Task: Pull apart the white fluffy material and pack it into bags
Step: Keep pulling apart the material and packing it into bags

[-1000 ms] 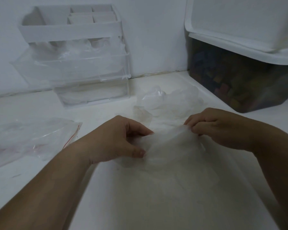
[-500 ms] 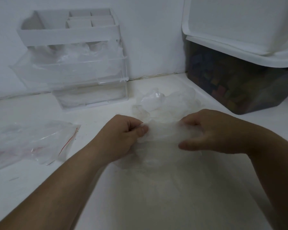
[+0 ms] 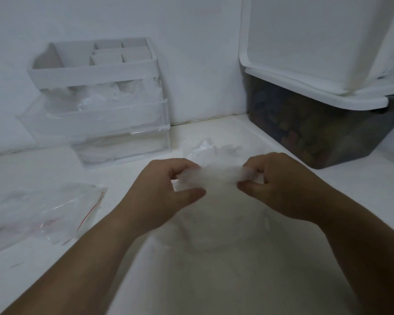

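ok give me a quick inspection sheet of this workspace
surface: white tabletop, dimly lit
job's things: white fluffy material stretched between both hands; clear zip bags lying flat at the left
clutter: crumpled clear plastic just behind the hands
grips: left hand and right hand each pinch one end of the material
cables: nothing seen
surroundings: clear drawer organiser against the white wall; dark lidded storage bin at the right
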